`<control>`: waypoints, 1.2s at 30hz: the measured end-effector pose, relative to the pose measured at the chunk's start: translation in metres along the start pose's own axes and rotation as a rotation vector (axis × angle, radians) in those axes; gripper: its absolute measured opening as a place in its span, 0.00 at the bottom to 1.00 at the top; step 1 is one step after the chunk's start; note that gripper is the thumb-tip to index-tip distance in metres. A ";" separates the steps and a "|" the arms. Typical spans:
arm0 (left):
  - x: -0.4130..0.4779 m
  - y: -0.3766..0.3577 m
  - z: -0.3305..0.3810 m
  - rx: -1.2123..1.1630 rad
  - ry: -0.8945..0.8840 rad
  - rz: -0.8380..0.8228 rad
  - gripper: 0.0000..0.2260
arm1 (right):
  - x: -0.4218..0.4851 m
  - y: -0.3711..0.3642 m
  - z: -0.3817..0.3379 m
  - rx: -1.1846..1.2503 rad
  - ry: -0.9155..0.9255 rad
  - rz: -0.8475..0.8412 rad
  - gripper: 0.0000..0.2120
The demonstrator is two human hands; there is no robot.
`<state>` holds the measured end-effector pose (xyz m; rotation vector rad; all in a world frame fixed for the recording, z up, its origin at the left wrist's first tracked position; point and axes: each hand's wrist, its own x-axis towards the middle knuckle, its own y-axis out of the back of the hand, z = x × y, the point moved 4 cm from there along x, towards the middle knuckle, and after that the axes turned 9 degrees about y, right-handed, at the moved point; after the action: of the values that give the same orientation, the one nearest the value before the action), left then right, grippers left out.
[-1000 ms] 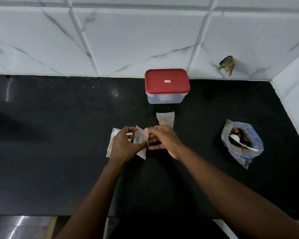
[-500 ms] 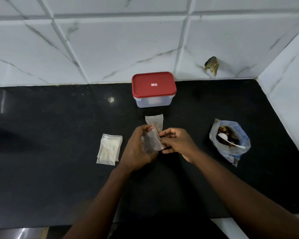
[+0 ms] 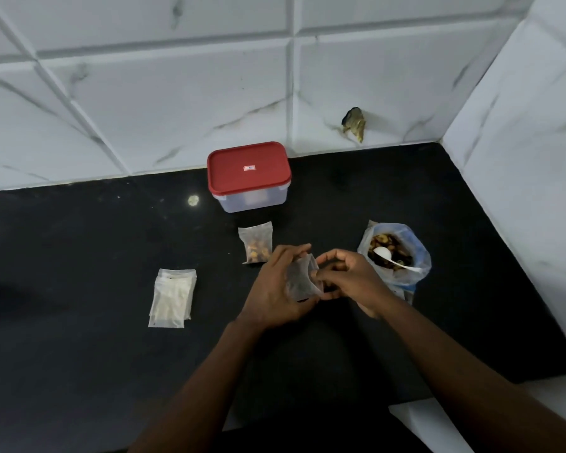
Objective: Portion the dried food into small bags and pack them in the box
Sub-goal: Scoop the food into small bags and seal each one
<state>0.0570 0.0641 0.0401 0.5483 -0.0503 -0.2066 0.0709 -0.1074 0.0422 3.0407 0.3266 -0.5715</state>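
Between both hands, small clear bag, empty, mouth held open

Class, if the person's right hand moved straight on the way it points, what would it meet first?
Probably the small translucent plastic bag held by the left hand; the right hand seems to be pinching its mouth.

head cam | I see two arms, both uncovered from the lower frame edge to the fingertips | left hand bare, wrist bare | right hand likewise | left forearm and right forearm slim, bare along their whole visible length (anything worn higher up lies outside my view) | nails too blurred to judge
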 end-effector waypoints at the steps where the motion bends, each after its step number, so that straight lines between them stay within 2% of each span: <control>1: 0.003 -0.005 0.002 0.008 -0.003 -0.019 0.39 | -0.001 0.005 0.001 0.000 0.005 -0.001 0.12; 4: 0.010 -0.018 0.006 0.023 0.008 -0.058 0.40 | -0.005 0.018 0.002 0.008 0.012 -0.015 0.11; 7: 0.017 -0.026 0.014 -0.014 0.029 -0.054 0.36 | -0.008 0.030 0.001 0.043 0.018 -0.015 0.13; 11: 0.023 -0.035 0.025 -0.043 0.033 -0.053 0.33 | -0.012 0.047 0.001 0.034 0.011 0.062 0.15; 16: 0.030 -0.048 0.032 -0.033 0.032 -0.065 0.31 | -0.013 0.066 -0.007 -0.428 0.227 0.169 0.11; 21: 0.035 -0.055 0.036 0.020 0.006 -0.076 0.31 | -0.020 0.073 -0.019 -0.611 0.333 0.189 0.08; 23: 0.036 -0.057 0.038 0.052 -0.005 -0.072 0.31 | -0.019 0.077 -0.019 -0.613 0.285 0.208 0.08; 28: 0.039 -0.067 0.041 0.177 -0.082 -0.027 0.32 | -0.017 0.077 -0.011 -0.450 0.070 0.106 0.02; 33: 0.040 -0.073 0.044 0.229 -0.137 0.011 0.31 | -0.017 0.076 -0.007 -0.256 -0.045 0.117 0.06; 36: 0.041 -0.076 0.044 0.241 -0.166 0.006 0.30 | -0.016 0.075 -0.006 -0.241 -0.084 0.095 0.06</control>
<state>0.0789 -0.0303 0.0375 0.7699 -0.2400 -0.2416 0.0740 -0.1835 0.0530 2.7759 0.2281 -0.6034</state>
